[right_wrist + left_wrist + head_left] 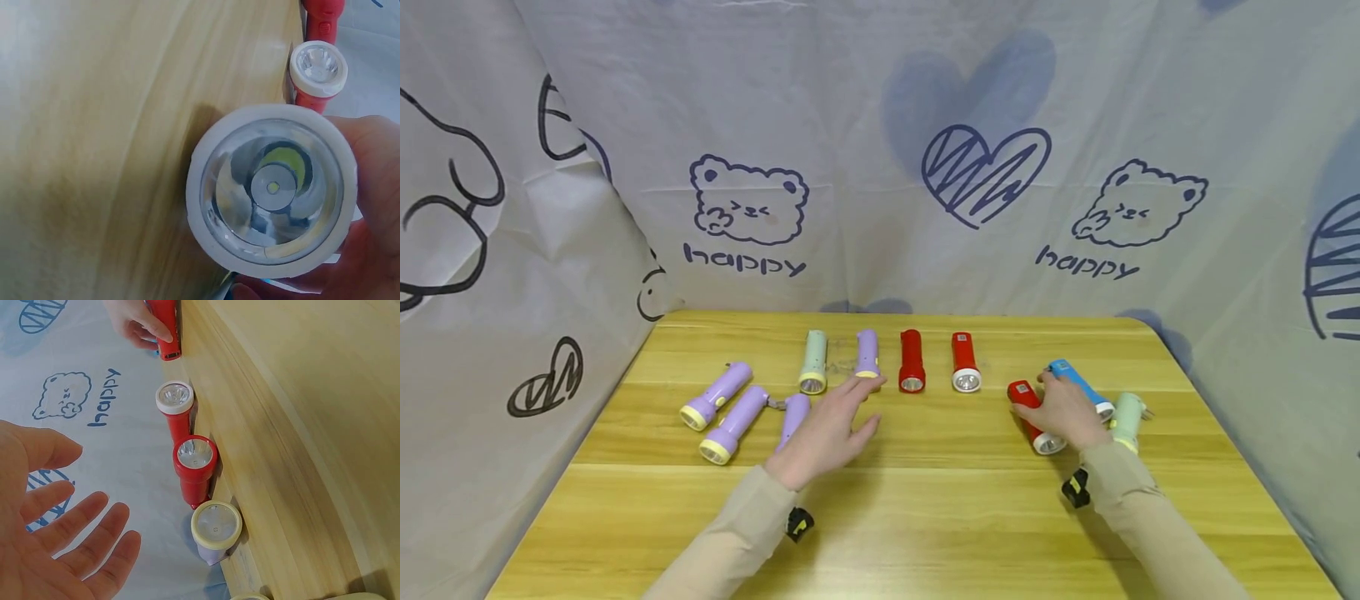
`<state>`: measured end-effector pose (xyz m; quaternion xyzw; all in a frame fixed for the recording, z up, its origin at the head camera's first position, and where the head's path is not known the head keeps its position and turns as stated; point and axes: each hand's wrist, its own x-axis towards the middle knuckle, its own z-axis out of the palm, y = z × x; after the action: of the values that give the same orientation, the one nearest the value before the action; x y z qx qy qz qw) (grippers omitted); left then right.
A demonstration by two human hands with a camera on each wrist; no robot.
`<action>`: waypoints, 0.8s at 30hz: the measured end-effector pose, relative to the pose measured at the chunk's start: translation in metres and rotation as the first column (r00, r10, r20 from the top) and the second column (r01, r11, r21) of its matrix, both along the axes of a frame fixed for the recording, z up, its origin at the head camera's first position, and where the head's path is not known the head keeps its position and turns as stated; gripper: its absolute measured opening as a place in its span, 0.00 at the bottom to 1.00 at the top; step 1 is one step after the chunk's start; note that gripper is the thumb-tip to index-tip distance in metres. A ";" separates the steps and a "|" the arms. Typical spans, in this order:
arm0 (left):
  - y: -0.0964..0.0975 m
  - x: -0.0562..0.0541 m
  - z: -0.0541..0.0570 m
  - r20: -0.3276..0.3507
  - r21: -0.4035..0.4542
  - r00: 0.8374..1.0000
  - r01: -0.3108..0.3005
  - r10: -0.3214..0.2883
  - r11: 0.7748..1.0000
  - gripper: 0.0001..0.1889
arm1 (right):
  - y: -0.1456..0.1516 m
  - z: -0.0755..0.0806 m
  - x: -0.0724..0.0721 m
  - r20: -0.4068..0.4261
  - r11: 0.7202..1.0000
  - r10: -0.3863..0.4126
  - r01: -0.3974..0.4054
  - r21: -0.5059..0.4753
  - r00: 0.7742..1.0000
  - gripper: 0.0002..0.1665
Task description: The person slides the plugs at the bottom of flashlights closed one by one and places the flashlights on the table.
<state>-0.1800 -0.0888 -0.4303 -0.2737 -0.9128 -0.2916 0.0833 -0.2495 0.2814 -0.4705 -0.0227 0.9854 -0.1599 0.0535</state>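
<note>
My right hand (1067, 407) grips a red flashlight (1028, 421) with a white head, thumb on its near side and fingers behind. Its white-rimmed lens (273, 190) fills much of the right wrist view. Just beyond that hand lies a blue flashlight (1075, 385), and a pale green one (1126, 418) is partly behind the wrist. My left hand (827, 425) hovers with fingers spread, holding nothing. It overlaps one purple flashlight (794, 417) and reaches to the head of another purple flashlight (867, 350) in the head view.
Along the back of the wooden table (925, 517) lie a pale green flashlight (814, 362), an all-red flashlight (912, 360) and a red one with a white head (966, 363). Two more purple flashlights (737, 423) are at the left. A printed cloth (865, 167) hangs behind.
</note>
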 end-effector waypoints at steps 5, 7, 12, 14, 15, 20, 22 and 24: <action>0.001 0.001 -0.001 0.002 0.016 1.000 0.014 -0.014 1.000 0.27 | -0.003 0.000 0.007 0.042 0.999 0.009 -0.008 -0.034 0.999 0.57; 0.002 0.001 -0.001 0.011 0.025 1.000 0.021 -0.022 0.999 0.27 | -0.004 0.001 0.010 0.043 0.999 0.013 -0.012 -0.041 0.999 0.59; 0.003 0.001 0.000 0.038 0.043 0.999 0.030 -0.032 0.999 0.27 | -0.005 -0.001 0.014 0.013 0.999 0.016 -0.015 -0.029 1.000 0.59; 0.002 0.001 0.000 0.043 0.046 0.999 0.031 -0.033 0.998 0.27 | -0.004 -0.002 0.016 0.017 1.000 0.016 -0.015 -0.024 1.000 0.59; 0.002 0.002 -0.001 0.045 0.045 0.998 0.030 -0.032 0.999 0.27 | -0.004 -0.004 0.017 0.025 1.000 0.015 -0.014 -0.024 1.000 0.57; 0.002 0.002 -0.002 0.056 0.044 0.998 0.027 -0.029 0.999 0.27 | -0.004 -0.008 0.021 0.065 0.999 0.012 -0.008 -0.048 0.998 0.45; 0.002 0.002 -0.002 0.059 0.048 0.998 0.027 -0.030 0.998 0.27 | -0.004 -0.009 0.021 0.069 0.999 0.005 -0.002 -0.047 0.998 0.40; 0.002 0.002 -0.002 0.061 0.055 0.998 0.029 -0.032 0.998 0.27 | -0.005 -0.010 0.021 0.068 0.999 -0.002 0.005 -0.045 0.998 0.37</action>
<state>-0.1784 -0.0866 -0.4323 -0.2760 -0.9025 -0.3255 0.0581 -0.2284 0.2766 -0.4801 -0.0168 0.9792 -0.1830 0.0861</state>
